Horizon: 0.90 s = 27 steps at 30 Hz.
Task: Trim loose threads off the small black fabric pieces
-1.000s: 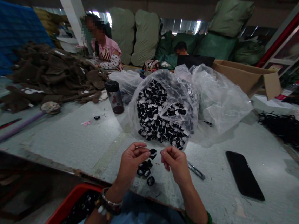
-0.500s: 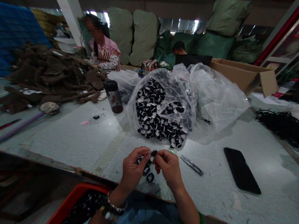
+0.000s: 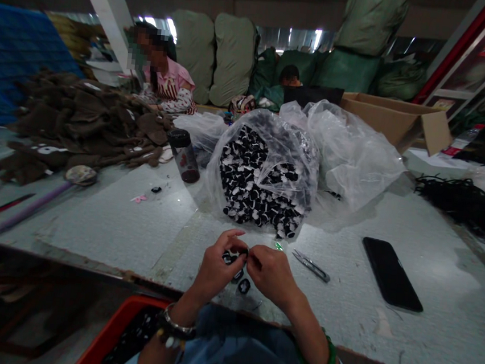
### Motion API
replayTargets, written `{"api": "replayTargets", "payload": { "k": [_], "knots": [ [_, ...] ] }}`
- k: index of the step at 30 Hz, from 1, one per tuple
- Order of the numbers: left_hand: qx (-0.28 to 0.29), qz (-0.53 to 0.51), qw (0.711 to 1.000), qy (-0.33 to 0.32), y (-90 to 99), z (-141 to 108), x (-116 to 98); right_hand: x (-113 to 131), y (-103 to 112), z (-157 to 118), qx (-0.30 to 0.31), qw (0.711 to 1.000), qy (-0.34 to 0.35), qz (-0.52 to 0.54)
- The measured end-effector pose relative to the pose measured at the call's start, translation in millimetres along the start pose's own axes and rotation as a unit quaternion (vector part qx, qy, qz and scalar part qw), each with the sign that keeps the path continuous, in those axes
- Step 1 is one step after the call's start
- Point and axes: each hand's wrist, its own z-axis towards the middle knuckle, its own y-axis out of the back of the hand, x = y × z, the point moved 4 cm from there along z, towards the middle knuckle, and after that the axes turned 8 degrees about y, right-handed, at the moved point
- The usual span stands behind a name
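In the head view, my left hand [image 3: 216, 264] pinches a small black fabric piece [image 3: 243, 253] between thumb and fingertips. The fingers of my right hand [image 3: 274, 272] close on the other side of that piece, and much of it is hidden by the fingertips. On the table just below lie several small black rounds with white centres, one of them [image 3: 243, 285] in plain sight between my wrists. Beyond my hands, a clear plastic bag [image 3: 215, 171] lies with its mouth toward me, full of similar black and white pieces. Thread snips [image 3: 311, 266] rest right of my right hand.
A black phone [image 3: 392, 273] lies at the right, black cords [image 3: 467, 209] behind it. A dark tumbler [image 3: 185, 156] stands left of the bag. Brown fabric pieces [image 3: 89, 121] are heaped at the left, near a seated person [image 3: 172, 81]. Below the table edge sits a red bin [image 3: 103, 334].
My right hand has turned over, its fingers curling in more. My left fingers have lifted and spread slightly. The black piece has tilted and shifted a little left between the fingertips.
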Motion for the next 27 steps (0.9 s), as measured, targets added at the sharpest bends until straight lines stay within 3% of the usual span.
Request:
{"api": "replayTargets", "payload": {
  "k": [4,7,9,11,12,14,18,20,21,23,27],
  "knots": [
    [-0.021,-0.115,0.991,0.059,-0.8,-0.9,6.7,1.9,-0.5,-1.3,-0.002,0.996,-0.052,-0.068],
    [0.024,-0.288,0.947,0.142,-5.0,-1.0,18.5,4.5,1.3,-1.6,-0.008,0.994,-0.077,-0.075],
    [0.054,-0.38,0.905,0.186,-7.7,-2.8,22.7,4.6,3.7,-0.4,-0.018,0.996,-0.084,-0.021],
    [0.087,-0.43,0.874,0.207,-9.8,-5.3,21.8,1.4,4.2,1.7,-0.032,0.988,-0.092,0.117],
    [0.103,-0.438,0.869,0.206,-10.5,-6.2,19.8,-1.5,2.9,2.7,-0.04,0.971,-0.103,0.213],
    [0.123,-0.427,0.876,0.188,-11.4,-7.3,15.0,-8.6,-3.5,3.8,-0.055,0.897,-0.141,0.416],
    [0.091,-0.372,0.911,0.153,-12.6,-7.7,11.9,-16.7,-24.1,1.2,-0.067,0.692,-0.217,0.685],
    [0.072,-0.33,0.932,0.129,-13.0,-9.0,10.6,-15.2,-31.4,-0.4,-0.046,0.627,-0.223,0.745],
    [0.064,-0.298,0.946,0.112,-12.8,-9.9,9.1,-14.3,-33.2,-0.9,-0.032,0.616,-0.22,0.756],
    [0.041,-0.213,0.974,0.073,-10.9,-11.7,4.8,-14.8,-32.7,-0.6,-0.023,0.649,-0.213,0.73],
    [-0.017,-0.099,0.994,0.044,-5.8,-10.9,0.0,-18.0,-18.8,1.8,-0.066,0.801,-0.195,0.563]
  ]
}}
